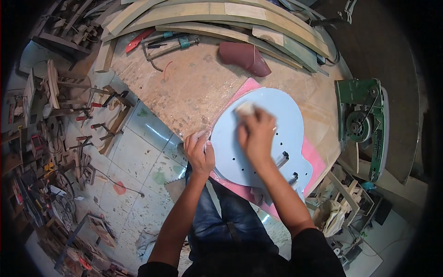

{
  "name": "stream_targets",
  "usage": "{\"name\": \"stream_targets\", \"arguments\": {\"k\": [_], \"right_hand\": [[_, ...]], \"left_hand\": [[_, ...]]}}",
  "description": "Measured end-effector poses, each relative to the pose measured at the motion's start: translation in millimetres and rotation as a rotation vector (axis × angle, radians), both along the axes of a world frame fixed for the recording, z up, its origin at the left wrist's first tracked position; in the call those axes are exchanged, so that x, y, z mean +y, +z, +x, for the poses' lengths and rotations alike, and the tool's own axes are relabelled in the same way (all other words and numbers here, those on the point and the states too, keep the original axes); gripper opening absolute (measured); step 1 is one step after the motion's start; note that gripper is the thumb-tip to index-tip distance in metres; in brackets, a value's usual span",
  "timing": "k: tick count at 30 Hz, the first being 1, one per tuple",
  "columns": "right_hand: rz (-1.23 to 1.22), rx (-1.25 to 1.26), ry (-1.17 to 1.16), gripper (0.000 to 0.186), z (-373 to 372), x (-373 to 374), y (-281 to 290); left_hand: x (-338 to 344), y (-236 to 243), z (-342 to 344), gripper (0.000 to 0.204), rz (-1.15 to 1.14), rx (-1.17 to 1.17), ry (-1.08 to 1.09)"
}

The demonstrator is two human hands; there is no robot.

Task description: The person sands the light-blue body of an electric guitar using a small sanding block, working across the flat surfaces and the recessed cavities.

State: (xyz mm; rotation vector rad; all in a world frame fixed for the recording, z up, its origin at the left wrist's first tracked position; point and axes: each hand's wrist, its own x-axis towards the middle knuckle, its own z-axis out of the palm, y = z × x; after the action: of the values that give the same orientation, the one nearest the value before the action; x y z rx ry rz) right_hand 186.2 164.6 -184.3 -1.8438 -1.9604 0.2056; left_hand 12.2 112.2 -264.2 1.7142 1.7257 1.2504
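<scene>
A light blue electric guitar body (226, 143) lies flat on a pink sheet (315, 159) at the workbench's near edge. It has several small dark holes and two slots cut toward its lower right. My left hand (199, 154) grips the body's left rim, fingers bent and thumb at the edge. Over the upper face, my right hand (258, 134) is closed round a pale sanding pad (244, 109), pressed on the surface and smeared by motion. The pad's underside is hidden.
Beyond the body, a curled piece of reddish-brown sandpaper (244, 57) rests on the wooden workbench (184, 92). Clamps (173, 47) and curved wooden boards (194, 17) lie at the back. A green belt machine (362, 124) stands right; wood racks and clamps (99, 117) crowd the left.
</scene>
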Motion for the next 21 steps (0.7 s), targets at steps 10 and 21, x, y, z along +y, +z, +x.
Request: {"name": "stream_targets", "arguments": {"k": [10, 21], "right_hand": [[-0.023, 0.013, 0.080, 0.033, -6, -9, 5], [-0.079, 0.092, 0.204, 0.028, -7, -16, 6]], "left_hand": [[-1, -2, -2, 0.036, -0.018, 0.008, 0.005], [-4, -2, -3, 0.037, -0.041, 0.015, -0.005]]}}
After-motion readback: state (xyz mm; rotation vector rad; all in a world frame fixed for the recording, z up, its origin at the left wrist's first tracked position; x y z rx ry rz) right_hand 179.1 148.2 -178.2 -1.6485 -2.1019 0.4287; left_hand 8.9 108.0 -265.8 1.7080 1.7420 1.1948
